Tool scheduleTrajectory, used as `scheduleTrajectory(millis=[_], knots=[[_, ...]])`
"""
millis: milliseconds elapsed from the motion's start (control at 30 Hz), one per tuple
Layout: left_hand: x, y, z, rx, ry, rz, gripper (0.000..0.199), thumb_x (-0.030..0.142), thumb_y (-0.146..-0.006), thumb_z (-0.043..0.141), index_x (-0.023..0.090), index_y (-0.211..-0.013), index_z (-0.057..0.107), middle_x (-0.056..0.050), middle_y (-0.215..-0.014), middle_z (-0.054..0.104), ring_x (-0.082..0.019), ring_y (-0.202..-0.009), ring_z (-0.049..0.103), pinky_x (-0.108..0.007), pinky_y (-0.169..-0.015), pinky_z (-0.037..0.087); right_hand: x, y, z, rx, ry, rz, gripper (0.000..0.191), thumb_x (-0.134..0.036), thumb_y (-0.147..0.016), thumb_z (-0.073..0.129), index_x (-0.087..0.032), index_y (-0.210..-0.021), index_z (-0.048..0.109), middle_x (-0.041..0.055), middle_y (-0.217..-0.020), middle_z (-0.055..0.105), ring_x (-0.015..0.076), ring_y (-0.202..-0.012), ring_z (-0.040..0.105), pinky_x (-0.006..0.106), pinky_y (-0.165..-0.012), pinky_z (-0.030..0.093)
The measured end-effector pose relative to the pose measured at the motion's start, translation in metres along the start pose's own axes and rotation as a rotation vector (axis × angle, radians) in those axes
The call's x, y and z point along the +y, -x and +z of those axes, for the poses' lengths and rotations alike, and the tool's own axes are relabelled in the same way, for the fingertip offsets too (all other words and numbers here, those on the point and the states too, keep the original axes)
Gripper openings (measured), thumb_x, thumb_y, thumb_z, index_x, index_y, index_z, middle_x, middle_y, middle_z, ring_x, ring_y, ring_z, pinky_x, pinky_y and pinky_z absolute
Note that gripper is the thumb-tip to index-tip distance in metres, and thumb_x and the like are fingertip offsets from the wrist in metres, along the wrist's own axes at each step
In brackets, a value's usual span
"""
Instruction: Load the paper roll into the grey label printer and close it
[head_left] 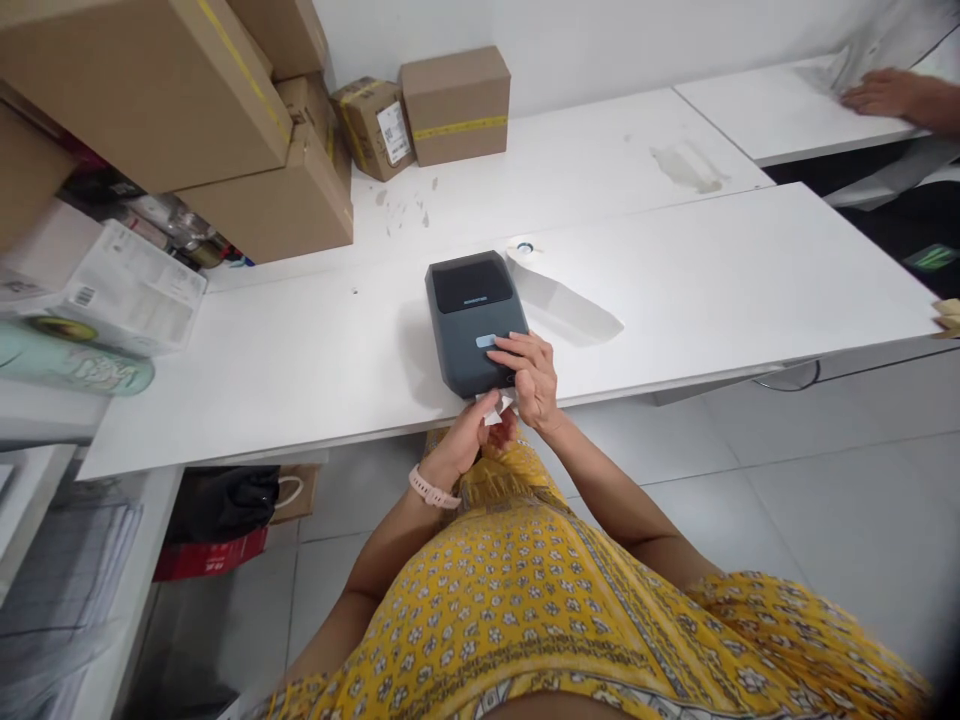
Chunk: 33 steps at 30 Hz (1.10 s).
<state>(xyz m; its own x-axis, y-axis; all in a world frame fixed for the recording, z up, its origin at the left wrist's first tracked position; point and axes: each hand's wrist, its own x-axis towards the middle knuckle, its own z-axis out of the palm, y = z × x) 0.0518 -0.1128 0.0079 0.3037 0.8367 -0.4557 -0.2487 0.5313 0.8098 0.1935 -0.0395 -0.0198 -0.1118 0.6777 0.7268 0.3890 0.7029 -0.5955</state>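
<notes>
A dark grey label printer (466,328) lies on the white table (315,350) near its front edge. My right hand (531,375) rests on the printer's lower right corner, its fingers bent over the top beside a pale blue button. My left hand (469,438) is below the printer's front end, past the table edge, closed around a small crumpled piece of white paper (495,410). Behind the printer, a strip of white paper (566,305) extends to the right across the table.
Cardboard boxes (300,190) are stacked at the back left, with two smaller boxes (457,105) by the wall. A green bottle (82,360) and a white carton (142,285) lie at the left end. Another person's hand (881,95) is on the table at the far right.
</notes>
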Motion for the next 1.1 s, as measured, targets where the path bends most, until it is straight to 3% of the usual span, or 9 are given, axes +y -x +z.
scheduleTrajectory(millis=[100,233,500,633,767,867,933,1000,1100], knots=[[0.01,-0.011,0.011,0.02,0.024,0.071,0.046,0.062,-0.088,0.067,0.02,-0.071,0.06,0.0,-0.06,0.056,-0.01,-0.051,0.048,-0.026,-0.048,0.038,-0.001,-0.002,-0.002,-0.035,-0.012,0.015,0.062,-0.052,-0.109,0.021,-0.03,-0.119,0.079,0.0064,-0.126,0.079,0.0284,-0.128,0.067,0.057,-0.118,0.045],[0.004,-0.014,0.015,-0.045,0.114,0.05,0.043,0.056,-0.084,0.069,0.022,-0.067,0.05,0.005,-0.048,0.045,-0.009,-0.042,0.04,-0.024,-0.044,0.03,-0.003,-0.003,-0.004,-0.042,-0.008,0.039,0.061,-0.052,-0.109,0.022,-0.03,-0.118,0.078,0.0063,-0.126,0.079,0.0284,-0.129,0.066,0.057,-0.118,0.044],[-0.001,-0.014,0.016,0.052,0.044,0.083,0.046,0.06,-0.082,0.072,0.022,-0.069,0.049,0.006,-0.053,0.047,-0.008,-0.042,0.044,-0.024,-0.045,0.034,-0.006,-0.006,-0.002,-0.042,0.077,0.003,0.057,-0.048,-0.111,0.022,-0.033,-0.125,0.075,0.0063,-0.123,0.077,0.0281,-0.125,0.066,0.055,-0.112,0.045],[-0.004,-0.007,0.015,0.078,-0.127,0.147,0.05,0.065,-0.089,0.062,0.022,-0.066,0.054,0.003,-0.053,0.053,-0.01,-0.045,0.049,-0.026,-0.05,0.04,-0.022,-0.015,-0.003,-0.063,0.207,0.035,0.047,-0.044,-0.111,0.032,-0.032,-0.126,0.075,0.0072,-0.119,0.076,0.0277,-0.116,0.065,0.05,-0.104,0.046],[-0.016,0.01,-0.006,0.069,-0.414,0.125,0.056,0.068,-0.095,0.053,0.019,-0.067,0.063,-0.003,-0.059,0.063,-0.014,-0.053,0.057,-0.029,-0.058,0.044,-0.038,-0.03,-0.007,-0.083,0.361,0.025,0.032,-0.039,-0.109,0.046,-0.029,-0.113,0.077,0.0068,-0.117,0.075,0.0255,-0.104,0.066,0.05,-0.104,0.044],[-0.02,0.027,-0.032,0.247,-0.485,0.188,0.041,0.06,-0.094,0.06,0.021,-0.093,0.069,-0.001,-0.069,0.067,-0.015,-0.059,0.059,-0.029,-0.059,0.046,-0.04,-0.042,-0.009,-0.136,0.382,-0.011,0.028,-0.036,-0.109,0.049,-0.03,-0.1,0.075,0.0044,-0.127,0.075,0.0289,-0.125,0.063,0.059,-0.122,0.029],[-0.016,0.037,-0.047,0.432,-0.517,0.261,0.036,0.056,-0.096,0.06,0.022,-0.103,0.07,-0.001,-0.075,0.068,-0.017,-0.066,0.062,-0.03,-0.066,0.049,-0.037,-0.049,-0.007,-0.181,0.355,-0.033,0.029,-0.036,-0.109,0.05,-0.029,-0.091,0.072,0.0024,-0.133,0.075,0.0314,-0.142,0.055,0.064,-0.129,0.017],[-0.007,0.041,-0.054,0.622,-0.542,0.381,0.034,0.054,-0.097,0.06,0.023,-0.107,0.07,-0.004,-0.086,0.072,-0.02,-0.08,0.067,-0.033,-0.076,0.053,-0.031,-0.054,-0.004,-0.215,0.324,-0.04,0.03,-0.036,-0.108,0.051,-0.028,-0.086,0.068,0.0012,-0.134,0.075,0.0317,-0.149,0.049,0.066,-0.131,0.013],[0.009,0.035,-0.05,0.734,-0.586,0.618,0.043,0.052,-0.097,0.062,0.025,-0.13,0.066,-0.011,-0.131,0.071,-0.027,-0.121,0.067,-0.041,-0.102,0.053,-0.022,-0.055,-0.002,-0.231,0.274,-0.009,0.029,-0.038,-0.108,0.052,-0.027,-0.085,0.068,0.0017,-0.136,0.076,0.0318,-0.151,0.049,0.068,-0.132,0.016]])
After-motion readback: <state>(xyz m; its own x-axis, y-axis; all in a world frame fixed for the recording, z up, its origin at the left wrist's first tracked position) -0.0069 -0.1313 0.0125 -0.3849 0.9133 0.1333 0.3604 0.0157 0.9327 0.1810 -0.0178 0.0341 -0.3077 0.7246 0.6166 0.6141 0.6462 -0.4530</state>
